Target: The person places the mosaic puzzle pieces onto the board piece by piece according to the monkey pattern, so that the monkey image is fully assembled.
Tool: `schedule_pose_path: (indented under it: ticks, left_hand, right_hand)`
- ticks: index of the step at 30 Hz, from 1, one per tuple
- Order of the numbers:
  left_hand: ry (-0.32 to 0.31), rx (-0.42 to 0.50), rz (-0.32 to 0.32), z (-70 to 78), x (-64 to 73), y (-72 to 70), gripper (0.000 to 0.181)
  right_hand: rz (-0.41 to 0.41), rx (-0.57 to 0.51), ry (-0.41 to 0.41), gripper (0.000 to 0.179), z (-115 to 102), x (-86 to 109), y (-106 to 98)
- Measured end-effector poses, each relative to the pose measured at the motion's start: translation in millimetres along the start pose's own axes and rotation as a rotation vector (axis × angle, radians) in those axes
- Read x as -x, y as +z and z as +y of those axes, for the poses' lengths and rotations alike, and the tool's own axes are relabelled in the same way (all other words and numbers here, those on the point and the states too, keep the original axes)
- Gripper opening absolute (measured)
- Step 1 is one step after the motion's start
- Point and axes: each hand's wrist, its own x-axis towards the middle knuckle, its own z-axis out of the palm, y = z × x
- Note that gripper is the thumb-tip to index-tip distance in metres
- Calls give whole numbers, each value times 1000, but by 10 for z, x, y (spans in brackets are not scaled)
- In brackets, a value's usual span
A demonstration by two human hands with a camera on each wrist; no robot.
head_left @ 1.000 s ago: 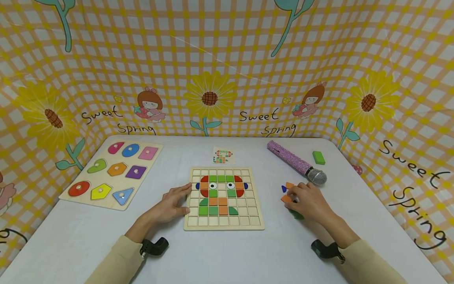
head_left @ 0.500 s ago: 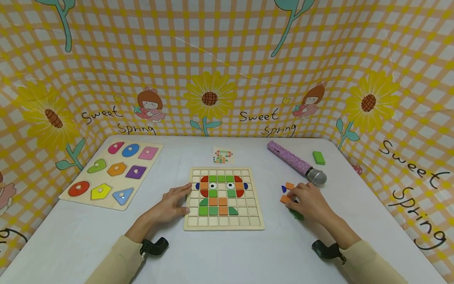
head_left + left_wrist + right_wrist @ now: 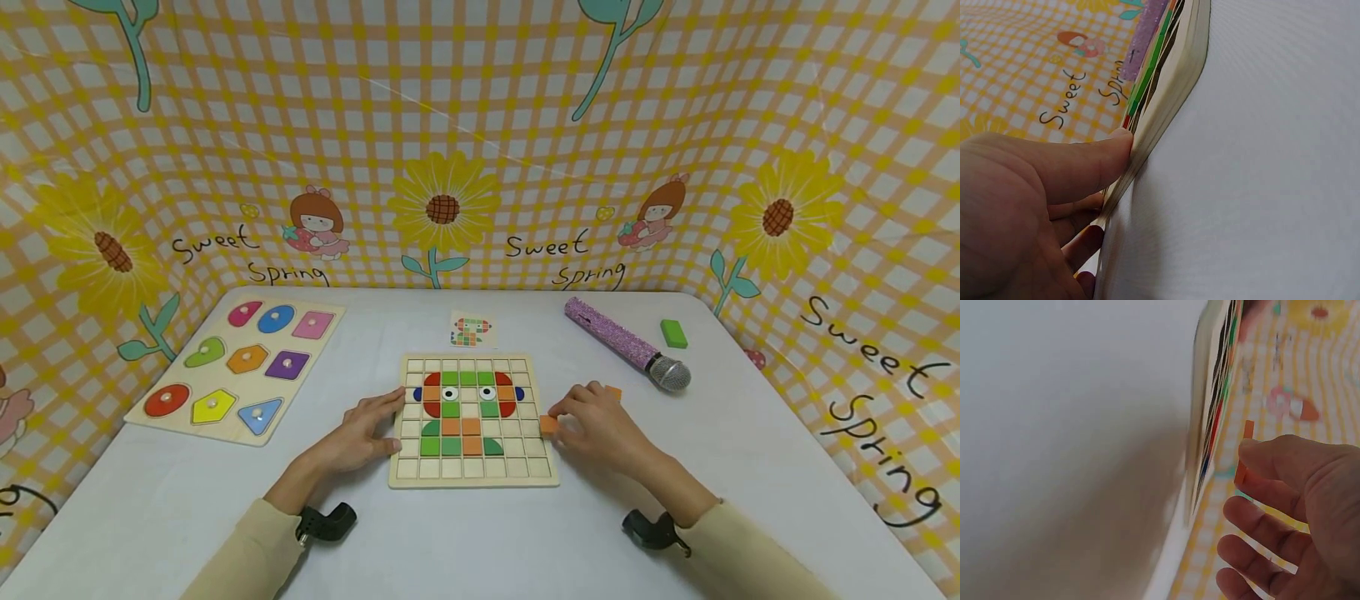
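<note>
In the head view, a wooden grid board (image 3: pixel 525 468) lies flat, bearing red, green, orange and blue tiles and two eye tiles. My left hand (image 3: pixel 363 435) rests against its left edge; the left wrist view shows the thumb (image 3: pixel 1094 164) touching the rim. Between thumb and index finger, my right hand (image 3: pixel 603 427) pinches a thin orange tile (image 3: pixel 549 425) over the board's right edge. That tile (image 3: pixel 1248 430) stands edge-on in the right wrist view, with the other fingers loosely bent. Another orange tile (image 3: pixel 614 392) peeks out behind the right hand, which hides whatever else lies there.
A picture card (image 3: pixel 472 330) lies behind the board. At the left is a shape puzzle board (image 3: pixel 232 392) with knobbed pieces. A glittery purple microphone (image 3: pixel 615 335) and a green block (image 3: pixel 674 333) lie at the back right. A checked cloth surrounds the table.
From the loose tiles at the right, my right hand has moved left to the board's edge, carrying an orange tile. The left hand has stayed in place.
</note>
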Motion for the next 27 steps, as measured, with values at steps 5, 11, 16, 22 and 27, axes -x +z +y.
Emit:
schedule_pose_path:
  ticks: [5, 11, 16, 22, 27]
  left_hand:
    - [-7, 9, 1, 3, 3, 9, 67]
    - [-10, 27, -3, 7, 16, 12, 67]
    - [-1, 29, -6, 3, 14, 8, 67]
    - [21, 20, -12, -5, 4, -9, 66]
    - [21, 24, -15, -6, 10, -17, 66]
  right_hand:
    - [-40, -27, -105, 20, -364, -126, 85]
    - [-56, -46, -251, 20, -722, -258, 180]
    - [-85, -57, -335, 20, -942, -345, 223]
    - [-129, -29, -363, 21, -1126, -416, 254]
    - [-144, 11, -376, 22, -1200, -455, 299]
